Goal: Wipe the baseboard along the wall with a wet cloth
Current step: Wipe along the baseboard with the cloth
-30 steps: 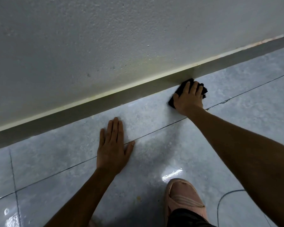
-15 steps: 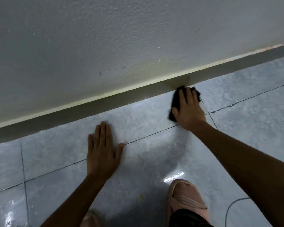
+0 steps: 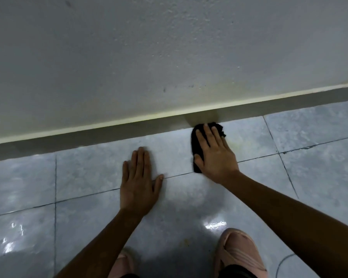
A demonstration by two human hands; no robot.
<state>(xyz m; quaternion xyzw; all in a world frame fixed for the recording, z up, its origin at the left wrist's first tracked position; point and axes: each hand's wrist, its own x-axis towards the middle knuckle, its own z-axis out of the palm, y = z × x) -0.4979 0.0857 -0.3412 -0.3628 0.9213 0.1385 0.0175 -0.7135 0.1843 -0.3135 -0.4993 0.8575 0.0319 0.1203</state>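
A dark baseboard (image 3: 72, 139) runs along the foot of the grey wall, slanting up to the right, with a pale cream strip above it. My right hand (image 3: 215, 153) presses flat on a black cloth (image 3: 196, 145) on the tiled floor, and the cloth's far edge touches the baseboard. Most of the cloth is hidden under the palm and fingers. My left hand (image 3: 139, 181) lies flat on the floor tiles to the left, fingers spread, holding nothing.
Glossy grey floor tiles (image 3: 309, 177) with dark grout lines and wet reflections. My two feet in pink slippers, the right one (image 3: 239, 255) and the left one (image 3: 122, 265), stand at the bottom edge. A thin cable (image 3: 283, 261) curves at the lower right.
My right hand has slid the cloth leftward along the baseboard, and its fingers now lie flatter over the cloth. My left hand stays planted on the floor. The view has shifted along the wall.
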